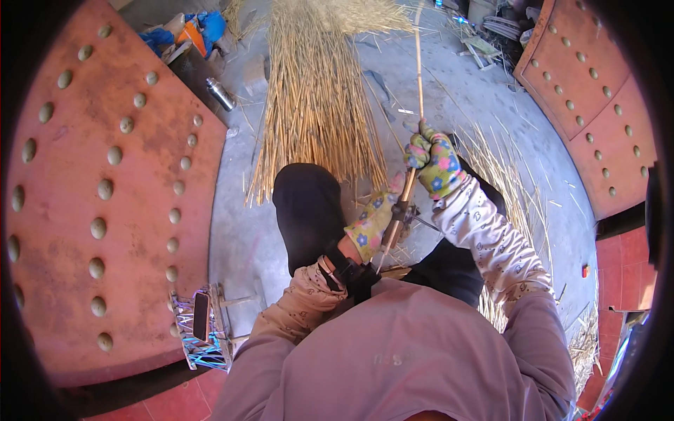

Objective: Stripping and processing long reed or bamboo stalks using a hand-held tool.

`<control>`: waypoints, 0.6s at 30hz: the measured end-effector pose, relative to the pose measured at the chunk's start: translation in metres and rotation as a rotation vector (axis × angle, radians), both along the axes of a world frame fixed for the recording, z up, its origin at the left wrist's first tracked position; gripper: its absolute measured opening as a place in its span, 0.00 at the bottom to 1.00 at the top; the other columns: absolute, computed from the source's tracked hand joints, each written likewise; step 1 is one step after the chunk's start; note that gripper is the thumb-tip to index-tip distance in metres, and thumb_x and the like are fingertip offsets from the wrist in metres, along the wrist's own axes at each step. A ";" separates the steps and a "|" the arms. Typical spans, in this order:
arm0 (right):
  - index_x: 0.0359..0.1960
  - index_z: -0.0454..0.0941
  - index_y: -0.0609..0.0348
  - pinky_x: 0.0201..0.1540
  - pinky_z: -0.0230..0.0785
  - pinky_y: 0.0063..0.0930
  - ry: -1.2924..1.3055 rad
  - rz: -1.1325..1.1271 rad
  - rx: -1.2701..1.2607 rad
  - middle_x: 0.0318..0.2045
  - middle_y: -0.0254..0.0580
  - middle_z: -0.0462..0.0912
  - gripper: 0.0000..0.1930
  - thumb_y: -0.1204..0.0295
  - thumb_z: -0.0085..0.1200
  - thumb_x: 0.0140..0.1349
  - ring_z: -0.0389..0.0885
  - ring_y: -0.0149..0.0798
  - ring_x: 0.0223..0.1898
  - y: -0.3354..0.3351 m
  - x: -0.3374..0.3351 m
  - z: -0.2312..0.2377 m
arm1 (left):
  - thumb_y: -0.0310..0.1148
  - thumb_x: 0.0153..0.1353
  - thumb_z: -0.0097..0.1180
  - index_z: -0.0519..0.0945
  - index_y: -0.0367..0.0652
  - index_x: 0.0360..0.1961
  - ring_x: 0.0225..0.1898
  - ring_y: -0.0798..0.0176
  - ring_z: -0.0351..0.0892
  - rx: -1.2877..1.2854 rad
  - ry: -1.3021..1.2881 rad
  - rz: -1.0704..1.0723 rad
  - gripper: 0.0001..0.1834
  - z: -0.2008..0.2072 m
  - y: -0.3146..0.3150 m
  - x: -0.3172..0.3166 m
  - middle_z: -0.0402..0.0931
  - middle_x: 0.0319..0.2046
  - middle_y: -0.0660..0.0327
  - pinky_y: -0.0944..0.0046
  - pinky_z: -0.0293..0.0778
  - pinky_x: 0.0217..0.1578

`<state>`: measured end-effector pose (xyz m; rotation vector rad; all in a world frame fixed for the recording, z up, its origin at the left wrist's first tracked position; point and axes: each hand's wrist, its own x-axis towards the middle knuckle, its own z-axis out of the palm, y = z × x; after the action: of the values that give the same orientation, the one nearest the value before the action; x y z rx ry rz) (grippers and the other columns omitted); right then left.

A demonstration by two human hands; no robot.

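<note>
Both my hands wear floral-patterned gloves. My right hand (pixel 437 165) is closed around a long, thin reed stalk (pixel 420 67), which stretches away from me across the floor. Just below and to its left, my left hand (pixel 373 222) wraps round a narrow wooden tool (pixel 393 235) with dark metal fittings, its thumb pointing up along it. The stalk's near end meets the tool between the two hands; how they join is partly hidden by the fingers. My dark-clad knees (pixel 303 210) are bent on either side.
A thick bundle of dry reeds (pixel 319 105) lies ahead on the grey floor. Loose pale stalks (pixel 523 186) are strewn at the right. Studded reddish doors (pixel 119 203) stand on both sides. A metal flask (pixel 220 94) lies by the left one; a small stool (pixel 203 326) holds a phone (pixel 201 316).
</note>
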<state>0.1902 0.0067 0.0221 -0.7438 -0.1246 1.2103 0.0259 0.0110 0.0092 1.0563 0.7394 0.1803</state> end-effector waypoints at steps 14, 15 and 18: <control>0.36 0.67 0.57 0.16 0.54 0.23 -0.118 0.163 -0.024 0.18 0.30 0.66 0.14 0.60 0.40 0.58 0.59 0.26 0.14 0.009 0.006 0.026 | 0.61 0.48 0.43 0.70 0.47 0.26 0.15 0.71 0.68 0.037 -0.072 0.091 0.25 0.001 0.011 0.023 0.67 0.16 0.67 0.72 0.65 0.14; 0.40 0.67 0.58 0.19 0.56 0.24 -0.118 0.148 -0.121 0.23 0.32 0.70 0.16 0.60 0.40 0.58 0.61 0.27 0.17 0.009 0.005 0.037 | 0.59 0.51 0.41 0.70 0.46 0.23 0.16 0.73 0.66 0.004 -0.064 0.137 0.25 0.006 0.009 0.025 0.65 0.15 0.68 0.73 0.63 0.17; 0.43 0.67 0.58 0.23 0.61 0.25 -0.517 0.116 0.013 0.32 0.35 0.73 0.19 0.58 0.42 0.57 0.68 0.27 0.26 0.007 0.039 -0.038 | 0.58 0.52 0.40 0.70 0.46 0.18 0.17 0.73 0.63 -0.049 -0.082 0.321 0.25 0.005 0.024 0.031 0.64 0.13 0.68 0.74 0.61 0.19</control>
<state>0.2292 0.0139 -0.0158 -1.0372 -0.6080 1.1008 0.0574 0.0350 0.0142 0.8743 0.8321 0.4758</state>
